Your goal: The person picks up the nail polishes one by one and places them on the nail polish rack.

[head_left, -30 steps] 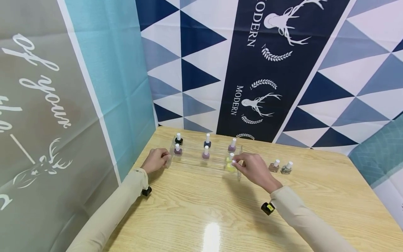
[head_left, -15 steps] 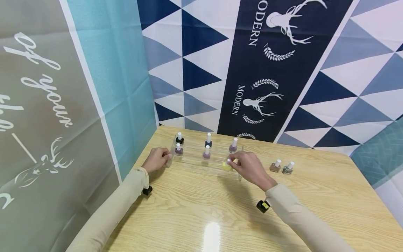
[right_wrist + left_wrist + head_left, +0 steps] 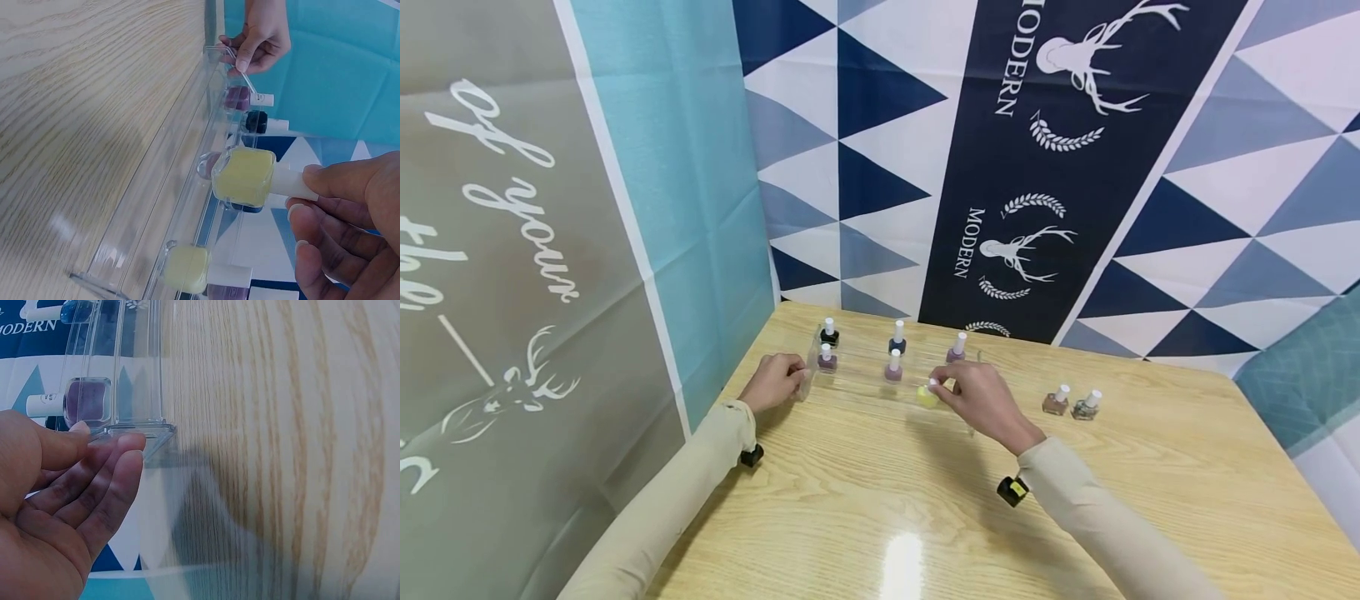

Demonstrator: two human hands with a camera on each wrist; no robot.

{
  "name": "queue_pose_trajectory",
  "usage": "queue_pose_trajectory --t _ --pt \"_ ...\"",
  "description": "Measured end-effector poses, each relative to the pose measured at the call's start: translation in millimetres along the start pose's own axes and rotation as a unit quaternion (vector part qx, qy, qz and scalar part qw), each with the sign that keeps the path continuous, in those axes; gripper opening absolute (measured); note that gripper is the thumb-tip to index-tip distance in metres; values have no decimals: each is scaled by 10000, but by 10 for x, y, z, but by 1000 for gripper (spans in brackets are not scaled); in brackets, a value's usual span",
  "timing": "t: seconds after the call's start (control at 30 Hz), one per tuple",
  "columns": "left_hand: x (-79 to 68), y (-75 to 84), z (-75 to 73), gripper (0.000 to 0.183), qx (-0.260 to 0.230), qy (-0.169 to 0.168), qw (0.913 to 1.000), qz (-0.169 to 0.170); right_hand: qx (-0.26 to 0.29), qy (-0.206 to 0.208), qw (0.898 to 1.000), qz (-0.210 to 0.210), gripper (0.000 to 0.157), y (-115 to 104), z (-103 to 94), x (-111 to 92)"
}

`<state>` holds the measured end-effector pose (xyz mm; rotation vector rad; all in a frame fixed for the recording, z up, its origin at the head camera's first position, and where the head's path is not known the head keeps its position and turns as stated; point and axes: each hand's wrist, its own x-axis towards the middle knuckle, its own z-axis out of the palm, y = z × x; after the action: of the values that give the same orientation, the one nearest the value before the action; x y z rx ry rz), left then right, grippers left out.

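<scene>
My right hand [image 3: 981,398] pinches the white cap of a nail polish bottle [image 3: 244,177] filled with yellow, held over the front of a clear acrylic rack [image 3: 139,369]. At the rack's left end, my left hand [image 3: 772,382] grips the end panel between thumb and fingers. Near that hand on the rack stand a purple nail polish bottle [image 3: 87,400] and a black one [image 3: 829,333]. A second yellow bottle [image 3: 186,269] sits on the rack near its right end, hidden by the right hand in the head view.
Midway along the rack are a lilac bottle [image 3: 893,369] and a dark blue bottle [image 3: 897,340]; another purple bottle [image 3: 957,350] stands at back right. A brown bottle [image 3: 1056,402] and a grey one [image 3: 1086,407] stand on the wooden table [image 3: 820,500]. Patterned cloth [image 3: 880,167] hangs behind.
My right hand has moved left along the rack with the yellow nail polish bottle, away from the other yellow bottle. The left hand keeps its place on the rack's end.
</scene>
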<state>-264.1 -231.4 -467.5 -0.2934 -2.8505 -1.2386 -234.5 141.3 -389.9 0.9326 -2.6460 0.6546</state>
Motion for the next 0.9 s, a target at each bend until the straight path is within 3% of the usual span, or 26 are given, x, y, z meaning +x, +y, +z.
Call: queue_pose_trajectory --t 0.37,0.9 --pt "0 7 -5 20 26 -28 10000 15 14 63 10000 -58 6 -89 66 89" --pt "5 -11 -6 19 38 -9 10000 68 -135 236 9986 -464 4 -201 161 232"
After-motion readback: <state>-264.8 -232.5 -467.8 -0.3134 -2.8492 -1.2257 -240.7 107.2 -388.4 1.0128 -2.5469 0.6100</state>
